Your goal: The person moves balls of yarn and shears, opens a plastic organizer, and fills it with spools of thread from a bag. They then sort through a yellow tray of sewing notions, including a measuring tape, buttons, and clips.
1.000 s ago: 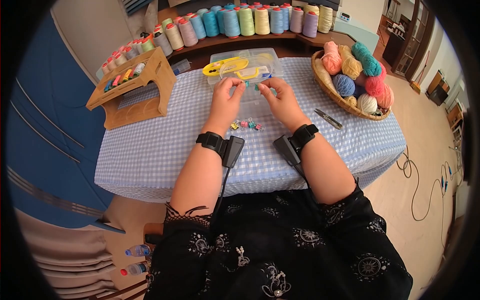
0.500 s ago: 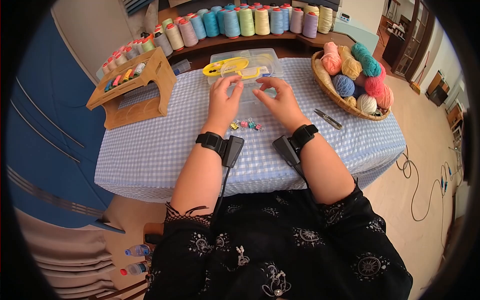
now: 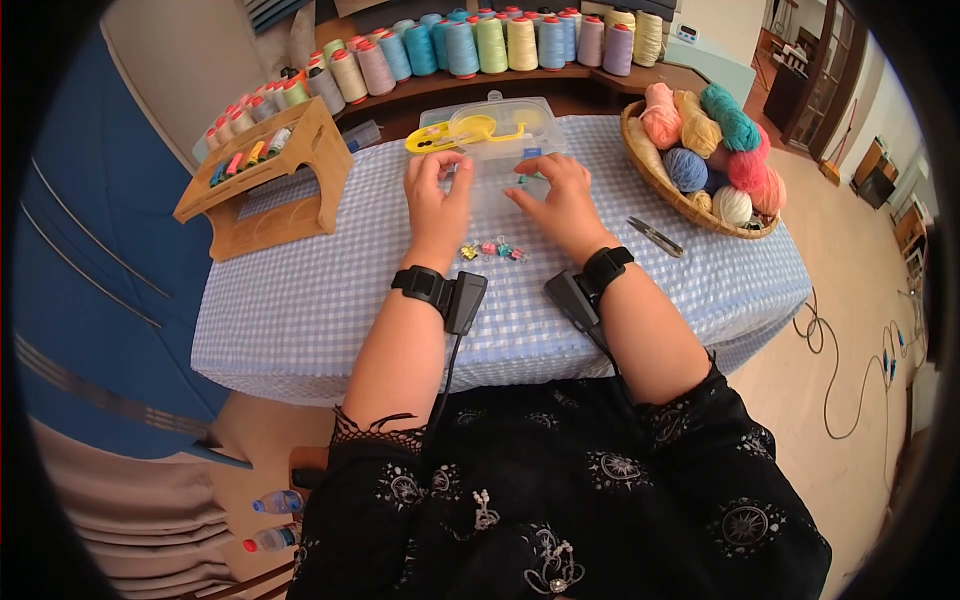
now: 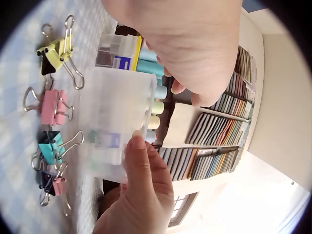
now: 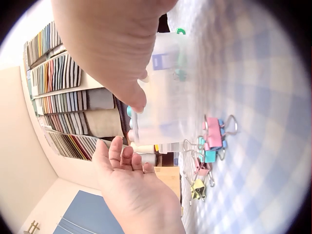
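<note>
A clear plastic box (image 3: 495, 150) stands on the checked cloth at mid table. My left hand (image 3: 437, 170) lies with relaxed fingers at the box's near left corner and holds nothing. My right hand (image 3: 545, 178) is spread on the box's near right side. In the right wrist view its thumb (image 5: 138, 101) touches the box (image 5: 165, 97). Something small and green (image 5: 181, 73) shows inside the box. Several coloured binder clips (image 3: 492, 249) lie on the cloth just in front of the hands, and they show in the left wrist view as binder clips (image 4: 51, 107) beside the box (image 4: 117, 122).
A yellow-handled tool (image 3: 455, 133) lies on top of the box. A basket (image 3: 690, 215) of yarn balls stands at the right, with thread snips (image 3: 655, 237) in front of it. A wooden spool rack (image 3: 265, 180) stands at the left, and thread cones (image 3: 480, 45) line the back shelf.
A second ago both hands pinched a small green thing above the box. Now the fingers have let go and spread, and both hands lie at the box's front.
</note>
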